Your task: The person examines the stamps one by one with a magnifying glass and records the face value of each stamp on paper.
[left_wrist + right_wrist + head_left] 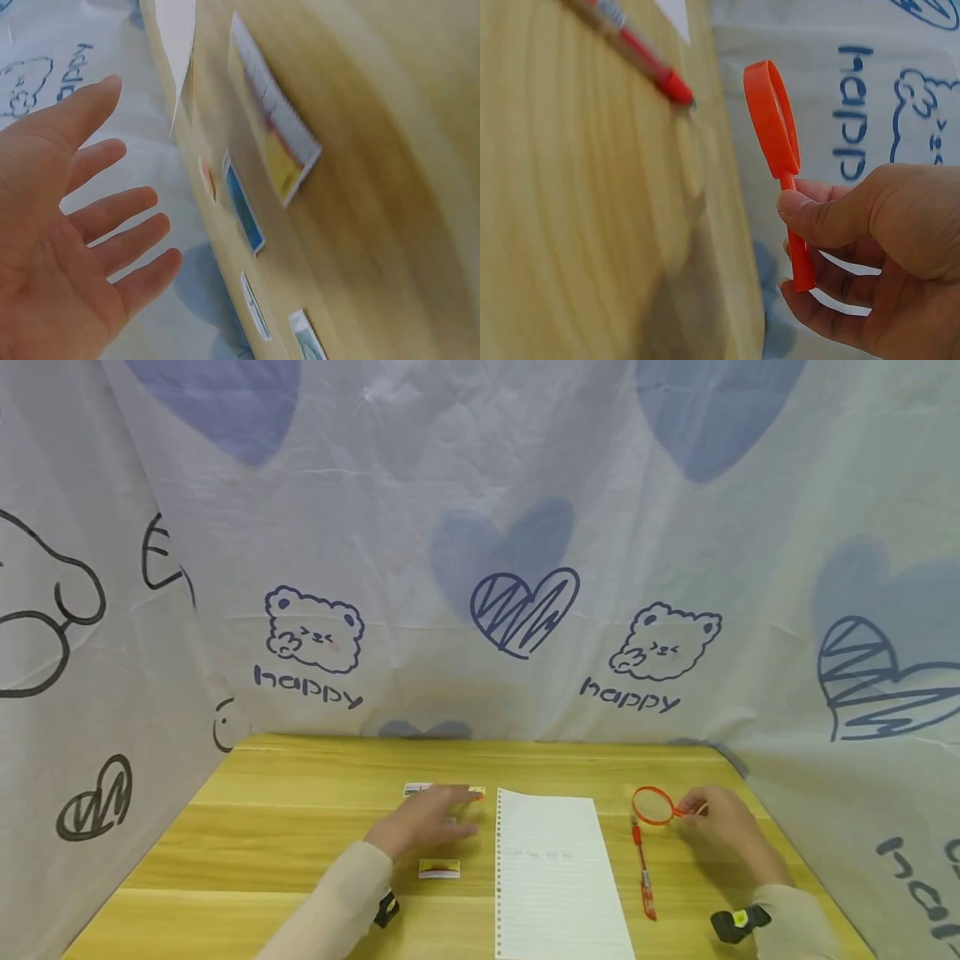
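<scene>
By its handle, my right hand (723,818) holds a red magnifying glass (772,120), thumb and fingers around it; the right wrist view shows it raised off the table. My left hand (427,818) hovers with spread, relaxed fingers above several small stamp-like pictures and holds nothing. One with a yellow picture (439,868) lies nearest me. In the left wrist view a blue one (244,202) and others lie flat on the wood, apart from the fingers. The left hand hides part of the group in the head view.
A lined sheet of paper (558,893) with faint red writing lies mid-table. Between it and my right hand is a red pen (642,868). White printed cloth (480,710) hangs behind the wooden table (262,835) and at both sides.
</scene>
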A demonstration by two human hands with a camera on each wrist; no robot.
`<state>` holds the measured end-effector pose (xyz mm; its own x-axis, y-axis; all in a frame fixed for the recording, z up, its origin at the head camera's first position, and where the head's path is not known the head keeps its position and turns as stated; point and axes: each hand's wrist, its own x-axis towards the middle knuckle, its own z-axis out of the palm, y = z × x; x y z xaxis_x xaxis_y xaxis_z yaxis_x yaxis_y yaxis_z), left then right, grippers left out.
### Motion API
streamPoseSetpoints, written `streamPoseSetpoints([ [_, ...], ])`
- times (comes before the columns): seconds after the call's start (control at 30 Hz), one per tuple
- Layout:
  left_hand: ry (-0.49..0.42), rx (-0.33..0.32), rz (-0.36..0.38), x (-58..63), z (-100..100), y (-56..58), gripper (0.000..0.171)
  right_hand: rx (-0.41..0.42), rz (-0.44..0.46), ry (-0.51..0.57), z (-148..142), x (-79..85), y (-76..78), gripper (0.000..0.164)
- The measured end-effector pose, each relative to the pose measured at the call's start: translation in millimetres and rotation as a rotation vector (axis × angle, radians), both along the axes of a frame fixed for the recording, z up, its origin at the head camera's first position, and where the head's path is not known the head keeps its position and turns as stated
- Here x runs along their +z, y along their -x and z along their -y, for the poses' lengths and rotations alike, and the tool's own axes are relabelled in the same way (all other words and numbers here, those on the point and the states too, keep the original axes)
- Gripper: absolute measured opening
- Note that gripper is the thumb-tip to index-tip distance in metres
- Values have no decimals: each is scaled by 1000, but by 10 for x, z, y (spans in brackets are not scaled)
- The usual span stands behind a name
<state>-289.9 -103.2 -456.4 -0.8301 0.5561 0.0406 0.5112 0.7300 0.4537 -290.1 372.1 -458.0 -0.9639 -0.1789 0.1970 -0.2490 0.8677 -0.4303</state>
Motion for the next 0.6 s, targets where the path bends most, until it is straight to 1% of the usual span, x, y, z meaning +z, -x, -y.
streamPoseSetpoints([
  [0.13,31,-26,-26,-30,-62,-75,57,-10,1,-6,-149,-65,-40,7],
  [0.27,63,-49,-50,-77,-138,-119,56,-33,29,-11,-263,-131,-68,6],
  [0.43,95,-43,-61,-141,-188,-167,56,-64,69,-31,-346,-179,-98,5],
  [0.6,131,-34,-96,-179,-212,-200,59,-76,65,-46,-374,-208,-111,5],
])
